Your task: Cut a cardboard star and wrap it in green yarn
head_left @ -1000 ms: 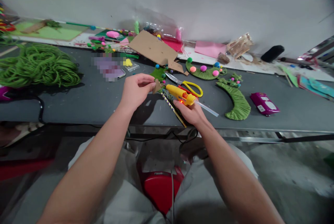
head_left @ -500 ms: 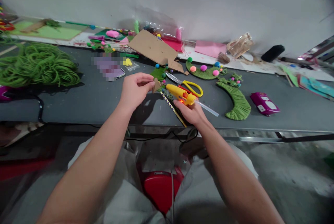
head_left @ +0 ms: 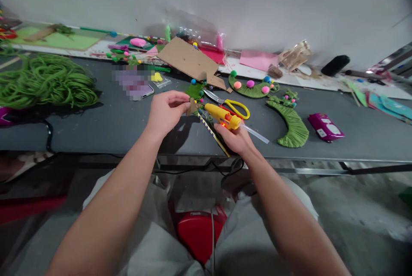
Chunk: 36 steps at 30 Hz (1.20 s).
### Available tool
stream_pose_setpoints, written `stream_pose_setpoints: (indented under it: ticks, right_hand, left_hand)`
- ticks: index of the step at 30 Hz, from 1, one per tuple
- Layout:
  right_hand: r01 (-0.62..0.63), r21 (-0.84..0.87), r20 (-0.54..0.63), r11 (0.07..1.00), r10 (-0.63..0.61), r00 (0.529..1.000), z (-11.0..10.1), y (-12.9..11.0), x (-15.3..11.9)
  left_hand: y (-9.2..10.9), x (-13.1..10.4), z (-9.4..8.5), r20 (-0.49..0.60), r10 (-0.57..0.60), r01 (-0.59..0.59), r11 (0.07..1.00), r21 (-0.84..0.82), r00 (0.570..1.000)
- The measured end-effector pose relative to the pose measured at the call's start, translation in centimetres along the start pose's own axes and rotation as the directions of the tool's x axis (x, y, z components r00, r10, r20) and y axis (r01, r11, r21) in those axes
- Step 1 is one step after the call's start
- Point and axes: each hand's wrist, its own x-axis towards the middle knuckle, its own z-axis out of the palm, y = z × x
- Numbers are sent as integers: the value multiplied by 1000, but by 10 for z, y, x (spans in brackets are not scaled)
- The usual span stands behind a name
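Observation:
Pinched in the fingertips of my left hand [head_left: 166,110] is a small piece of brown cardboard [head_left: 192,107]. My right hand [head_left: 236,138] is closed around a yellow hot glue gun [head_left: 222,115], its nozzle pointing left, close to the cardboard. A red light glows on the gun, and a clear glue stick [head_left: 255,134] sticks out of its back end. Behind the gun lie scissors [head_left: 238,107] with yellow handles, blades apart. A patterned pencil-like stick [head_left: 212,133] rests between my hands, by small pompoms and green scraps.
On the right are a green yarn-wrapped crescent [head_left: 292,125], another with pompoms [head_left: 252,89] and a purple packet [head_left: 326,127]. A heap of green yarn [head_left: 48,80] and a phone [head_left: 138,89] lie left. Flat cardboard [head_left: 188,59] sits behind, near the wall.
The cardboard piece in my left fingertips has tilted slightly. Both hands and the glue gun stay almost where they were; the whole view has shifted a little.

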Motion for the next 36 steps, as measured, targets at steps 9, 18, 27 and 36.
stream_pose_setpoints:
  ticks: [9, 18, 27, 36]
  right_hand:
    - [-10, -25, 3, 1000, 10, 1000, 0, 3, 1]
    - [46, 53, -120, 998, -39, 992, -13, -12, -2]
    - [-219, -267, -409, 938, 95, 908, -92, 26, 32]
    - [-337, -158, -427, 928, 244, 871, -97, 55, 42]
  left_hand:
    - [4, 0, -1, -63, -4, 4, 1000, -10, 998]
    - [0, 2, -4, -67, 3, -3, 1000, -10, 998]
    - [4, -5, 0, -34, 33, -30, 996, 87, 999]
    - [4, -8, 5, 21, 3, -4, 997, 81, 1000]
